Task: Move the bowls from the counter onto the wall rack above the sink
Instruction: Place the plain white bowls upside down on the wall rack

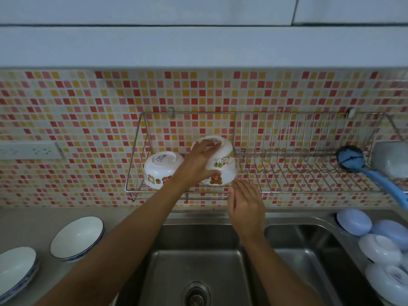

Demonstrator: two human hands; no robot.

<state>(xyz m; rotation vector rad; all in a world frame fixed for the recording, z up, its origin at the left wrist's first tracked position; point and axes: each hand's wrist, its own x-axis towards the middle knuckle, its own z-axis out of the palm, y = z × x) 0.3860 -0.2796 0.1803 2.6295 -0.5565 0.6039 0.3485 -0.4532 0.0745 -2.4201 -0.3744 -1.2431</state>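
Bowls going up on wall rack (287, 151) above sink (198, 261). Left hand (198, 162) clamped over an upturned cartoon-print bowl (220, 151), fingers on its foot ring, thumb low at the rim; this bowl sits stacked, tilted, on a second upturned print bowl (220, 178) on the rack's left section. Right hand (245, 204) open, fingers loosely together, just beside the lower bowl's rim, holding nothing. Third print bowl (162, 168) upturned on the rack, further left. Two more white bowls wait on the desk (33, 221): blue-rimmed bowl (77, 237) and a stacked pair or more (16, 268) at the frame edge.

Risk, as judged: top bowl is tilted and smooth; released off-centre it could slide off the lower one and drop into the sink. Pushing down could shift the lower bowl on the wires.

Hard to tell: whether the stack is fully seated, since the left hand covers the join. Desk stack is cut off, count unclear. Blue brush (371, 173) and pale lids (375, 239) at right are partly out of frame.
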